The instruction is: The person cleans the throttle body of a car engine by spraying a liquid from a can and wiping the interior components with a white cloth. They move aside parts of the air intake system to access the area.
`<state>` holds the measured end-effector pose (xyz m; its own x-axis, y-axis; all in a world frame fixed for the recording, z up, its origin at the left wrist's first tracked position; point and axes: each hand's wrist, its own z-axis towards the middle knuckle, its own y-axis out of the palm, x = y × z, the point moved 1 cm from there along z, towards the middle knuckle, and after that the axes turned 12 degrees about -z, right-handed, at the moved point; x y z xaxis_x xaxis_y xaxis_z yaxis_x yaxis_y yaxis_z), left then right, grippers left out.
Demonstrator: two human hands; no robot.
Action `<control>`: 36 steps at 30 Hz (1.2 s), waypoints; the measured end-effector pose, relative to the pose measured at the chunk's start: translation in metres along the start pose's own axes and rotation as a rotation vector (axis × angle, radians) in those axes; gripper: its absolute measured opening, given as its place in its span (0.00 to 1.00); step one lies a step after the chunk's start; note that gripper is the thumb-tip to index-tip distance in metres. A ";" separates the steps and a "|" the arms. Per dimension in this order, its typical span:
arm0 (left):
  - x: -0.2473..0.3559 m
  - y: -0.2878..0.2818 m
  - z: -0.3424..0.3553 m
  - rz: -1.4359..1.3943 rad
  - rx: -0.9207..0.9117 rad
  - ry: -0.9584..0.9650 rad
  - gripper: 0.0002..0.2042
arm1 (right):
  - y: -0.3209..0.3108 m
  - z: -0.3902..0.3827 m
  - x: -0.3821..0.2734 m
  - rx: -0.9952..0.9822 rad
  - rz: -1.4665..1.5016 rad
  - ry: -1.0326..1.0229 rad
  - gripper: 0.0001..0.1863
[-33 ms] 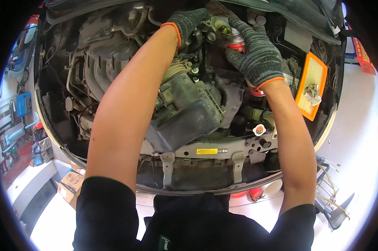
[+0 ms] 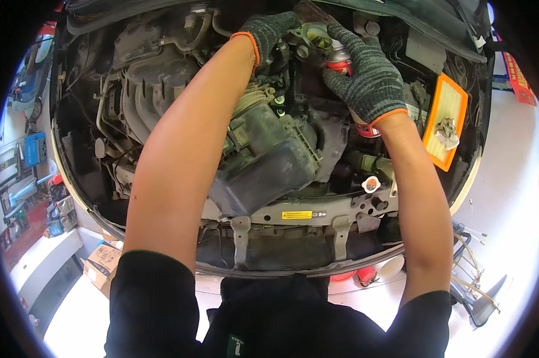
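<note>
In a dark striped knit glove with an orange cuff, my right hand (image 2: 371, 77) is closed around a red and white spray can (image 2: 340, 64). The can's top points toward the open mouth of a metal throttle body (image 2: 317, 39), and its red base shows below my palm. My left hand (image 2: 269, 33), gloved the same way, reaches to the left side of the throttle body. Its fingers look curled against that edge, though their tips are partly hidden. Toward me sits a black plastic air filter housing (image 2: 269, 173).
An orange-framed air filter (image 2: 457, 107) with a crumpled rag (image 2: 445, 132) on it lies at the right. The black intake manifold (image 2: 144, 95) is on the left. A white radiator cap (image 2: 371, 184) sits near the front crossmember (image 2: 263, 216). Cardboard boxes (image 2: 102, 262) stand at lower left.
</note>
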<state>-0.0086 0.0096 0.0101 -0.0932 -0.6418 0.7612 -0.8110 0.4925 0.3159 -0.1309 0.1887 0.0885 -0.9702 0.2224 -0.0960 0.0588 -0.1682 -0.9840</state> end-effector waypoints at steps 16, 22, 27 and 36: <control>-0.015 -0.023 0.030 0.178 -0.089 0.303 0.18 | -0.022 -0.007 -0.017 -0.022 0.116 0.095 0.35; -0.022 -0.003 0.033 0.272 -0.110 0.292 0.14 | -0.026 -0.019 -0.005 -0.137 0.101 0.217 0.34; -0.010 -0.017 0.014 -0.114 -0.124 -0.034 0.10 | -0.042 -0.007 -0.026 -0.178 0.138 0.151 0.33; -0.004 -0.014 0.009 0.586 -0.093 0.260 0.15 | -0.040 -0.032 -0.010 -0.218 0.134 0.158 0.37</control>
<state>-0.0016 0.0005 -0.0026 -0.3532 -0.0936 0.9308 -0.6133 0.7745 -0.1549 -0.1157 0.2244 0.1241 -0.9030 0.3612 -0.2328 0.2498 0.0005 -0.9683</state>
